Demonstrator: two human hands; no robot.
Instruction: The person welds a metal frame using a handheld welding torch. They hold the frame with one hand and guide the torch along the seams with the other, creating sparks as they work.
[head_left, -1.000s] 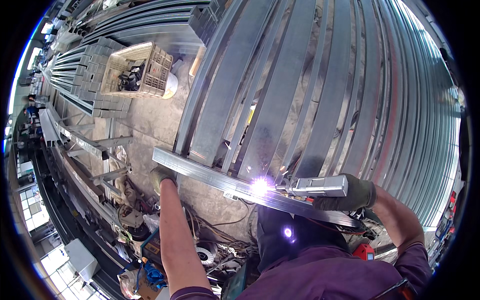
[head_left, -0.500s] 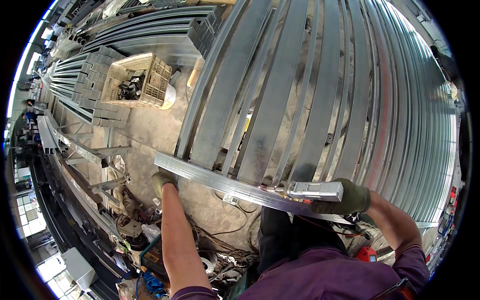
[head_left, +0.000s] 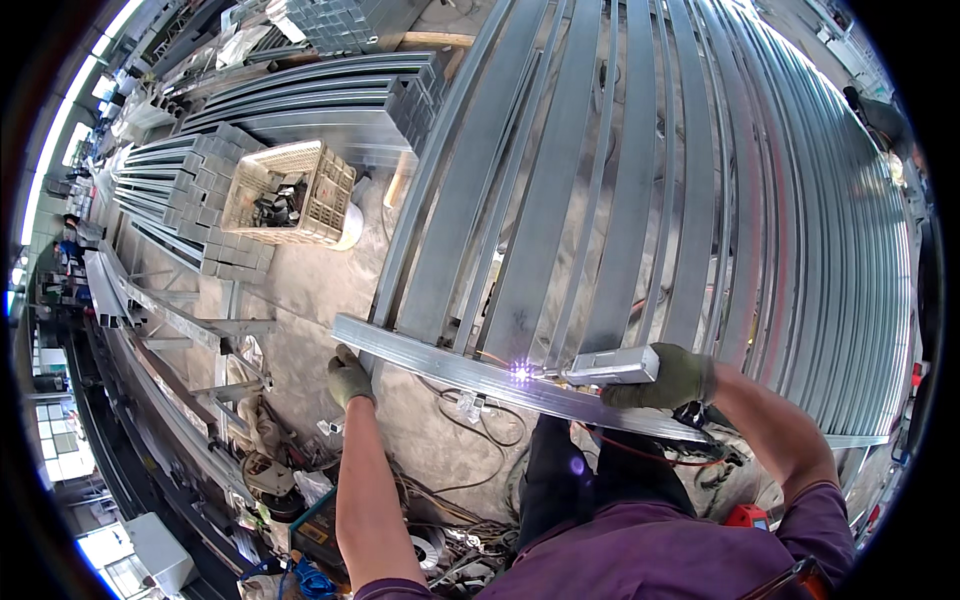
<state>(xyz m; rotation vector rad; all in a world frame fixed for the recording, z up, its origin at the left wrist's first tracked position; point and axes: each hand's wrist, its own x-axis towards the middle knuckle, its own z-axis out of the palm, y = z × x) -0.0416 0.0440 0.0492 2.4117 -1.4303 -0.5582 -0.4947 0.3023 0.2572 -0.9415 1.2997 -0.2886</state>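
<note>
And the light is back! A violet-white spark [head_left: 520, 372] flares at the nose of the grey welding tool [head_left: 612, 366]; half a second ago that nose was dark, and a second ago it blazed even wider. The right hand [head_left: 662, 378], in an olive glove, has its fingers wrapped round the back of the tool, holding it flat over the crossbar [head_left: 430, 362]. The tip looks a shade nearer the bar's left end than it was, right where the bar runs along the ends of the long steel tubes [head_left: 553, 190], close by the lower corner of a wide one.

Over to the left hand [head_left: 350, 379], gloved to match: it keeps its post just below the crossbar's left end, fingertips up at the near edge. Pinching or merely resting there? From this angle I can't tell. The whole view has swung a little, so more stacked tubing [head_left: 350, 22] comes in at the top, and the cream crate [head_left: 285, 195] with its dark pieces [head_left: 282, 203] sits lower and further right.

Now the writing: slim pickings! The red device [head_left: 745, 517] by the purple shirt [head_left: 650, 560] shows a pale panel, too small to read, and the dark green box [head_left: 318, 530] at lower left gives up no legible lettering.
</note>
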